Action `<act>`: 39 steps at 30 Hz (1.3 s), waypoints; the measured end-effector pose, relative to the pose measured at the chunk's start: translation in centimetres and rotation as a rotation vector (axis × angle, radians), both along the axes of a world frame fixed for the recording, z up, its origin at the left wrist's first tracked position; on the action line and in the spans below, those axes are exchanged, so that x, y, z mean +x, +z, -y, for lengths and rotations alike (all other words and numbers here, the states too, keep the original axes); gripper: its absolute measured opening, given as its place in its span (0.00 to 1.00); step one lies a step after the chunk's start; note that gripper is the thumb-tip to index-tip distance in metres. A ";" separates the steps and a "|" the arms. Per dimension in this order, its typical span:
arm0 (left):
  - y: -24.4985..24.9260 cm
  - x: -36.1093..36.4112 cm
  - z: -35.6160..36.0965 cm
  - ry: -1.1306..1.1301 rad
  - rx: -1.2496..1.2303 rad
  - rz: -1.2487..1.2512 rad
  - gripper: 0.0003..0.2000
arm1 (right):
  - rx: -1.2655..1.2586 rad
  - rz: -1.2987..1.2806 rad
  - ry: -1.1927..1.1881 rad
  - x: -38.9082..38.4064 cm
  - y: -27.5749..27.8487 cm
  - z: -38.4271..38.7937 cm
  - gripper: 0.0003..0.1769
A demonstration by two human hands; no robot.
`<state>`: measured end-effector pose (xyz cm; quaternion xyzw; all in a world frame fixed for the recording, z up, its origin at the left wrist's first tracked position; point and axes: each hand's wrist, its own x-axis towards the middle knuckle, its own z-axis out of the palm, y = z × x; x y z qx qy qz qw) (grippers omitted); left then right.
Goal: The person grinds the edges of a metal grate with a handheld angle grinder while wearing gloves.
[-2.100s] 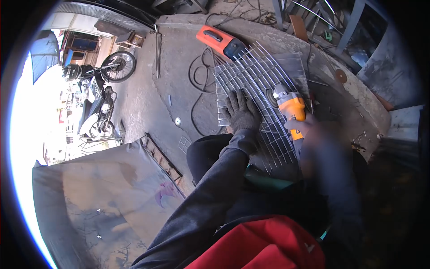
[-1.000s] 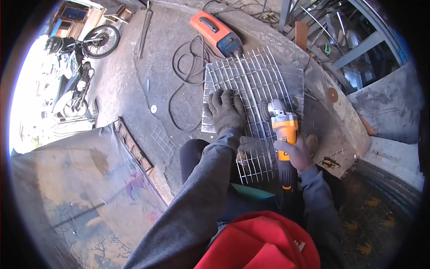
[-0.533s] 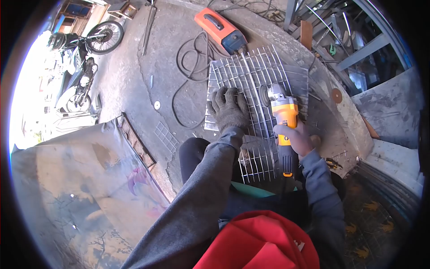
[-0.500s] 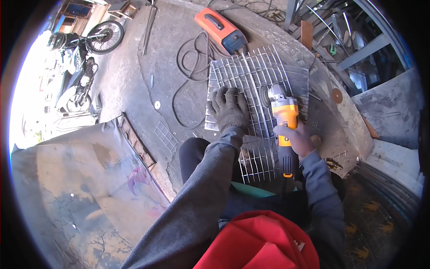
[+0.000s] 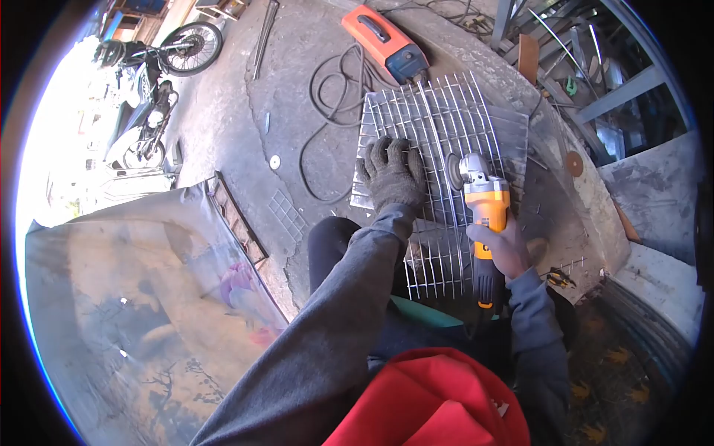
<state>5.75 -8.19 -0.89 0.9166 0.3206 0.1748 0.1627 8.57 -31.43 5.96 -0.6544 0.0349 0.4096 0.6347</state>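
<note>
My left hand, in a dark knitted glove, lies on a metal wire grid with its fingers spread over the bars. In my bare right hand is a yellow and black angle grinder, held around its body. The grinder's disc sits right at the long bars near the grid's middle, just right of the glove. Beneath the grid is a flat grey sheet; the grid's near end reaches between my knees.
An orange welding machine with a coiled cable stands beyond the grid. Loose discs, a small mesh piece and pliers lie on the floor. Metal frames stand right, a motorcycle far left, a sheet-covered surface near left.
The view has shifted, so the scene sits farther right. The grinder has come slightly toward me along the grid, while my left hand stays on the bars.
</note>
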 end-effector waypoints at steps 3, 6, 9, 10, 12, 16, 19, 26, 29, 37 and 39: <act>0.2 0.1 0.1 -0.002 -0.013 -0.002 0.18 | -0.004 0.078 -0.004 0.1 -0.3 -0.5 0.25; 0.2 0.0 0.3 -0.020 0.074 0.029 0.17 | -0.015 0.122 -0.009 0.6 -0.5 -1.1 0.26; 0.4 0.0 0.3 -0.019 0.091 0.029 0.17 | -0.006 0.098 0.000 0.7 -0.8 -1.2 0.27; 0.6 -0.1 0.2 -0.017 0.098 0.027 0.17 | 0.001 0.096 0.002 0.7 -0.7 -1.3 0.27; 0.9 0.0 0.3 0.012 -0.057 -0.017 0.20 | -0.015 0.037 0.007 0.4 -0.4 -0.9 0.26; 0.4 -0.2 0.4 0.094 -0.127 0.067 0.23 | -0.006 0.066 0.009 -0.4 -0.3 0.1 0.26; -0.6 0.1 0.3 0.188 -0.056 0.123 0.29 | -0.030 0.058 0.029 -0.6 -0.7 0.9 0.26; -0.3 0.0 -0.1 0.175 -0.094 -0.082 0.35 | -0.007 0.131 0.021 0.2 0.0 -0.5 0.28; -0.3 0.1 0.0 0.191 -0.082 -0.072 0.35 | -0.098 0.185 0.036 0.4 -0.3 -0.9 0.29; -0.7 0.3 -0.2 0.205 -0.087 -0.079 0.35 | -0.064 0.064 0.037 -0.3 0.8 0.5 0.26; -0.5 0.4 -0.3 0.202 -0.108 -0.080 0.35 | -0.095 0.054 0.076 -0.5 0.6 1.6 0.26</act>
